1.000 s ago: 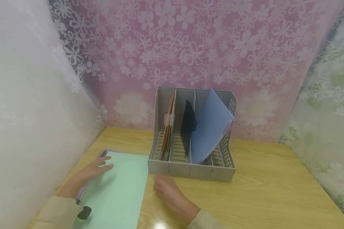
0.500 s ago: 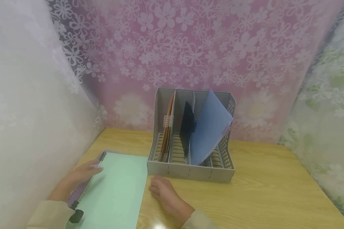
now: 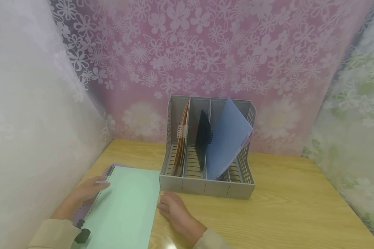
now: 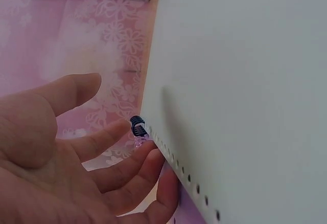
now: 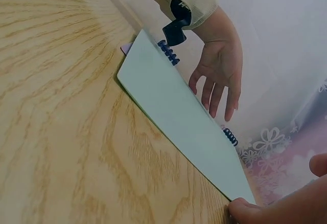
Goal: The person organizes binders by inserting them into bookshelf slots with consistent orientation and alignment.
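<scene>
A pale green loose-leaf notebook [image 3: 124, 204] with dark binding rings [image 3: 110, 169] lies on the table at the left. Beneath it, a purple notebook [image 3: 82, 215] sticks out along the bound edge. My left hand [image 3: 85, 192] is at that edge; in the left wrist view its fingertips [image 4: 150, 160] touch the edge by the punched holes, with the thumb raised apart. My right hand [image 3: 177, 211] rests by the notebook's opposite edge, its fingers loosely bent. In the right wrist view a fingertip [image 5: 242, 209] meets the notebook's near corner.
A grey file rack [image 3: 205, 186] stands behind the hands. Its slots hold orange-brown notebooks [image 3: 181, 145], a black notebook [image 3: 202, 138] and a leaning blue notebook [image 3: 227, 138]. Flowered curtains [image 3: 205, 52] hang at the back and on both sides of the wooden table [image 3: 286, 200].
My left hand has drawn back leftward from over the green cover to the bound edge. The right hand has shifted slightly left, toward the notebook's edge. More of the purple notebook shows.
</scene>
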### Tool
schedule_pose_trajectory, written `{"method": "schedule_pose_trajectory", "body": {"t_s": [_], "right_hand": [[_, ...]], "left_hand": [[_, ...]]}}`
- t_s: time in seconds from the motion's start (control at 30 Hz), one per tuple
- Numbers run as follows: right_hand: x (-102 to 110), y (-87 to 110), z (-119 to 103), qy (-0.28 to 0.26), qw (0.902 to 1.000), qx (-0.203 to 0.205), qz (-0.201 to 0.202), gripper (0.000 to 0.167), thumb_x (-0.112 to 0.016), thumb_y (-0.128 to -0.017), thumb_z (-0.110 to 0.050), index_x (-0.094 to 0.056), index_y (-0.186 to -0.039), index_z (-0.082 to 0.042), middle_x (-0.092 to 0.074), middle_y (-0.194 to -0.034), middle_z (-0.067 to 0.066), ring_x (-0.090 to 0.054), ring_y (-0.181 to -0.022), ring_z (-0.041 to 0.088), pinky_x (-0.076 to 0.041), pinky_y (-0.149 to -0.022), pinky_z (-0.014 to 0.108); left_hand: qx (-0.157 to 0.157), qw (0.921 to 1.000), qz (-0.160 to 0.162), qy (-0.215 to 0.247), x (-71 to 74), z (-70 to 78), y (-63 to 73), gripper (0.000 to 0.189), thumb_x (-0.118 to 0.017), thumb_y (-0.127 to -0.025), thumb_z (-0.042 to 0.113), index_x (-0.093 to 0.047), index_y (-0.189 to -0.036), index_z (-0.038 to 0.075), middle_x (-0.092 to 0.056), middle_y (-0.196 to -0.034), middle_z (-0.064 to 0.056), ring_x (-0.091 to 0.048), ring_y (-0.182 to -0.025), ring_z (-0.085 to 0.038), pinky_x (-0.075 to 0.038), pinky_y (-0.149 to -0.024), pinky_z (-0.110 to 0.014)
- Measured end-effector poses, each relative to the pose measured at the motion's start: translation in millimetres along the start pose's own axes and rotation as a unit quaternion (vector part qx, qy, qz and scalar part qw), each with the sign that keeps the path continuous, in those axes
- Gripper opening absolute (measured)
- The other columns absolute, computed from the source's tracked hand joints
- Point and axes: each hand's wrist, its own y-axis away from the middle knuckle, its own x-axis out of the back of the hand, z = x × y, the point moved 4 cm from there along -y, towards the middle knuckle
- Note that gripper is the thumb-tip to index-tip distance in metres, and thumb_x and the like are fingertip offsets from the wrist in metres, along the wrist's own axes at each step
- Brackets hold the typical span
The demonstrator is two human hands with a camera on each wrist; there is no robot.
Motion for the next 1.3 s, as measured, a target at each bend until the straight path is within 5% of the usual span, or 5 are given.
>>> {"method": "schedule_pose_trajectory", "body": {"t_s": [0.3, 0.7, 0.97, 1.13, 1.3], "right_hand": [[-1, -3.5, 2, -0.028, 0.9996, 0.005, 0.000, 0.067, -0.037, -0.102, -0.023, -0.008, -0.144, 0.021, -0.026, -0.144, 0.043, -0.036, -0.131, 0.052, -0.031, -0.110, 0.057], [-2, -1.2, 3, -0.085, 0.9963, 0.017, -0.001, 0.065, -0.034, -0.102, -0.025, -0.011, -0.145, 0.018, -0.025, -0.144, 0.043, -0.029, -0.135, 0.053, -0.024, -0.114, 0.055], [-4, 0.9, 0, -0.105, 0.9939, 0.036, -0.005, 0.060, -0.035, -0.101, -0.023, -0.021, -0.144, 0.016, -0.025, -0.146, 0.040, -0.029, -0.136, 0.051, -0.024, -0.115, 0.053], [-6, -0.5, -6, -0.115, 0.9921, 0.047, -0.020, 0.058, -0.035, -0.099, -0.019, -0.025, -0.143, 0.016, -0.023, -0.148, 0.039, -0.027, -0.137, 0.050, -0.023, -0.116, 0.051], [-7, -2.0, -12, -0.116, 0.9912, 0.056, -0.031, 0.055, -0.036, -0.099, -0.019, -0.029, -0.142, 0.016, -0.025, -0.148, 0.037, -0.027, -0.138, 0.050, -0.022, -0.116, 0.051]], "left_hand": [[0.028, 0.9992, 0.001, 0.030, 1.4, -2.5, 0.8, 0.079, -0.048, -0.098, 0.050, -0.020, -0.150, -0.002, -0.018, -0.149, -0.038, -0.023, -0.132, -0.059, -0.035, -0.095, -0.071], [0.005, 0.9950, -0.010, 0.099, -1.3, -6.8, 2.2, 0.083, -0.057, -0.098, 0.022, 0.001, -0.152, -0.002, -0.008, -0.146, -0.045, -0.012, -0.133, -0.062, -0.025, -0.102, -0.072], [0.008, 0.9990, 0.027, 0.035, -0.3, -8.0, 7.8, 0.065, -0.055, -0.098, 0.020, -0.024, -0.145, -0.013, -0.030, -0.143, -0.039, -0.035, -0.126, -0.056, -0.036, -0.099, -0.066], [0.002, 0.9951, 0.026, 0.095, 2.0, -10.7, 10.8, 0.069, -0.055, -0.098, 0.016, -0.014, -0.149, -0.004, -0.044, -0.130, -0.036, -0.054, -0.109, -0.043, -0.047, -0.088, -0.054], [-0.034, 0.9904, 0.005, 0.134, 3.7, -11.8, 13.1, 0.080, -0.056, -0.099, 0.017, 0.001, -0.154, 0.006, -0.038, -0.129, -0.027, -0.059, -0.094, -0.030, -0.051, -0.080, -0.043]]}}
